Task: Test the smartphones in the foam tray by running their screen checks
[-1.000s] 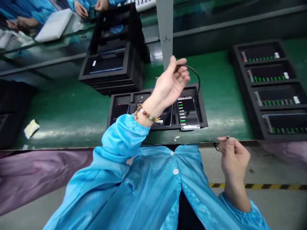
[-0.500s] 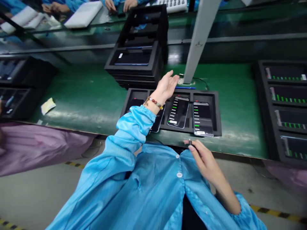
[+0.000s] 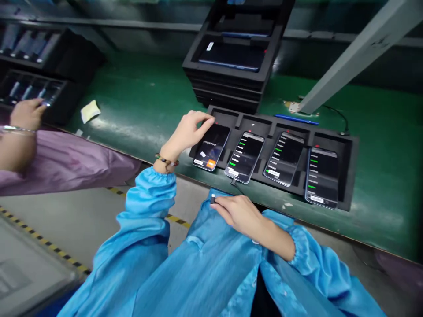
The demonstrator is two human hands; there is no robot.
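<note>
My right hand (image 3: 243, 213) pinches a small black cable plug (image 3: 213, 199) with a bright metal tip, just off the table's front edge. A thin dark cable (image 3: 238, 188) shows above that hand. My left hand (image 3: 189, 134), loosely curved, is at the upper left of the leftmost phone (image 3: 212, 147); whether it touches the phone I cannot tell. That phone's screen shows an orange block in a lower corner. Beside it, a second phone (image 3: 245, 157), a third phone (image 3: 284, 158) and the rightmost phone (image 3: 321, 177) show white and green bars. All lie in a black foam tray (image 3: 348, 176).
Stacked black trays (image 3: 228, 81) with phones stand behind. A grey post (image 3: 343, 64) rises at the right, near a blue pen (image 3: 296, 120). Left on the green table (image 3: 142, 114) lie a yellowish packet (image 3: 90, 112), more trays (image 3: 71, 94) and a co-worker's hand (image 3: 26, 115).
My left hand has moved left, from above the tray's middle to the leftmost phone. My right hand has carried the plug left. The view has swung left and down.
</note>
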